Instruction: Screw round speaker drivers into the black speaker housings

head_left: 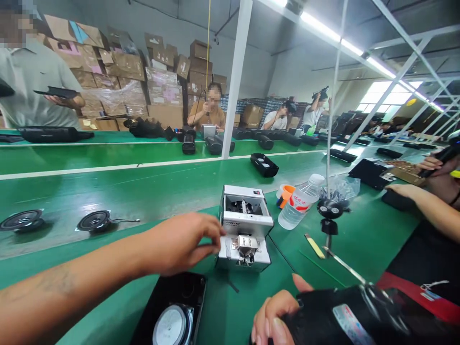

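My left hand [183, 242] reaches across the green bench to the front of a white screw feeder machine [246, 230], fingers pinched together at its dispensing end; anything between them is too small to see. My right hand [276, 314] is wrapped around a black electric screwdriver [355, 316] at the lower right, its thin bit pointing up and left. Below my left forearm lies a black speaker housing [172, 311] with a round silver driver facing up.
Two loose black speaker drivers [95, 221] lie on the conveyor belt [143, 187] at left. A plastic water bottle [298, 201], an orange cup [285, 194] and a small black stand [328, 211] sit right of the feeder. A neighbour's arm [424, 201] is at right. People work across the belt.
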Demonstrator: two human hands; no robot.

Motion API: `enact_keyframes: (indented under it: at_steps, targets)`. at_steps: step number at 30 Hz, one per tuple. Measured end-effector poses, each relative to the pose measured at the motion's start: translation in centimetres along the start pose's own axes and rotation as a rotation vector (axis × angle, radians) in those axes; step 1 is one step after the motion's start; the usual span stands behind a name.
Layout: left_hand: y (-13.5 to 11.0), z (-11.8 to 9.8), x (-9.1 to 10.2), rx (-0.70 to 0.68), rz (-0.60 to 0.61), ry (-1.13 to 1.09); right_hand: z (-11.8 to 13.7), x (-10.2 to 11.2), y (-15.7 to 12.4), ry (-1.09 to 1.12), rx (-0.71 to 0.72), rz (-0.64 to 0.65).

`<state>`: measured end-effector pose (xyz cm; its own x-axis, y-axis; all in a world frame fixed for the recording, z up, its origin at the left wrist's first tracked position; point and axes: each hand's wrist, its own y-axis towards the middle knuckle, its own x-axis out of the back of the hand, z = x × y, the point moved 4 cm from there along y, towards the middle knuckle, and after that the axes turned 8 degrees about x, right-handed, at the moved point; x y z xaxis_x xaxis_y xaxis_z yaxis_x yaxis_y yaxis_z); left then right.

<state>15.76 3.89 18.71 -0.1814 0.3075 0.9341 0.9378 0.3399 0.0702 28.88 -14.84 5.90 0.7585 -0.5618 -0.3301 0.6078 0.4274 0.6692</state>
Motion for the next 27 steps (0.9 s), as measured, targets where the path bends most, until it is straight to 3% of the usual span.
enact_keyframes:
  at_steps: [3,5,9,13,18,22,27]
  targets:
    - [4.1,-0.4,0.7,0.079,-0.151,0.047,2.4,-1.8,3.2,-0.106,0.013,-0.131]
    - [6.3,-0.5,0.2,0.112,-0.192,0.082,3.7,-3.3,5.9,-0.089,0.111,-0.168]
    - [7.3,-0.3,-1.3,0.075,-0.205,0.066,3.5,-5.1,9.4,-0.136,0.308,-0.137]
    - [3.0,0.9,-2.2,0.075,-0.283,-0.041,1.5,-5.2,9.6,-0.274,0.296,0.011]
    - [-6.5,3.3,-4.4,0.206,-0.394,-0.222,1.3,-5.6,8.5,-0.251,0.05,-0.022]
    - [-12.9,4.4,-7.7,0.385,-0.285,-0.372,2.1,-6.5,7.0,-0.134,-0.166,-0.048]
    - [-15.8,3.8,-10.5,0.332,-0.195,-0.403,4.0,-6.5,6.1,0.043,-0.154,-0.003]
